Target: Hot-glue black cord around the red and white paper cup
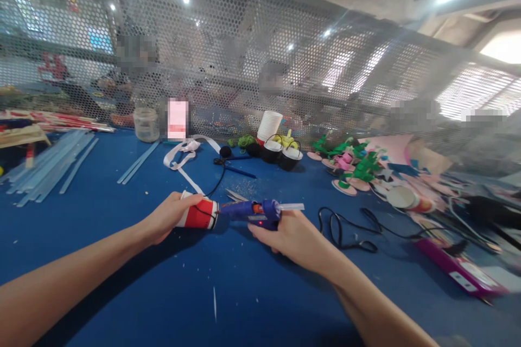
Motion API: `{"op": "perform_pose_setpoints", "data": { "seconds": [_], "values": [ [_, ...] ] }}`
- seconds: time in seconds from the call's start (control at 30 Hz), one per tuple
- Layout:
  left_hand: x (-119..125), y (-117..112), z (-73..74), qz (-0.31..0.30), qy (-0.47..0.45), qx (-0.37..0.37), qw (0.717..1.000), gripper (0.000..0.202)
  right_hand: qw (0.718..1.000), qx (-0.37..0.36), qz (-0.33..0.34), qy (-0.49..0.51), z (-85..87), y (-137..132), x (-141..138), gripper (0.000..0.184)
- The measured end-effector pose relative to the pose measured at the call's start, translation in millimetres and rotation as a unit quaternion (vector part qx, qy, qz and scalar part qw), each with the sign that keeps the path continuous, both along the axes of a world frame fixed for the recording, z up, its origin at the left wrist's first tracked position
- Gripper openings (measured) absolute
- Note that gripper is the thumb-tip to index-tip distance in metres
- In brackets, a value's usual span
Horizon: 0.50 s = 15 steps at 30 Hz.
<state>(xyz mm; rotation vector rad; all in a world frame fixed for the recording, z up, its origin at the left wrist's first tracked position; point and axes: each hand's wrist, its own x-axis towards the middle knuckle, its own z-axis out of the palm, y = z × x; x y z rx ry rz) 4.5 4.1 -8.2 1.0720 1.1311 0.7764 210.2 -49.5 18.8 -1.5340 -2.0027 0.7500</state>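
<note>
My left hand (166, 218) is closed around a red and white paper cup (198, 213), which lies tipped on its side with its base toward the right. A black cord runs over the cup, and a white ribbon (190, 180) trails behind it. In my right hand (293, 236) is a blue hot glue gun (254, 211) with a clear glue stick (292, 206) coming out of its back and a small red light glowing. Its nozzle points left and is at the cup's base edge; whether they touch I cannot tell. Scissors (236, 196) lie partly hidden behind the glue gun.
Glue sticks (51, 160) and a clear jar (146, 124) are at the left. Stacked white cups (269, 126) and two black cups (272, 152) stand at the back. Green and pink craft pieces (358, 168), a black cable (340, 230) and a purple power strip (459, 267) occupy the right.
</note>
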Motion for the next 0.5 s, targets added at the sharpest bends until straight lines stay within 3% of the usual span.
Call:
{"op": "perform_pose_setpoints", "data": {
  "seconds": [0.3,0.5],
  "values": [
    [-1.0,1.5,-0.5,-0.011,-0.008,0.0,1.0,0.023,1.0,-0.006,0.016,-0.008,2.5,-0.3,2.3,0.02],
    [-0.2,-1.9,2.5,-0.008,-0.009,-0.002,1.0,0.022,1.0,0.005,-0.007,-0.005,-1.4,5.0,1.9,0.02]
  ]
}}
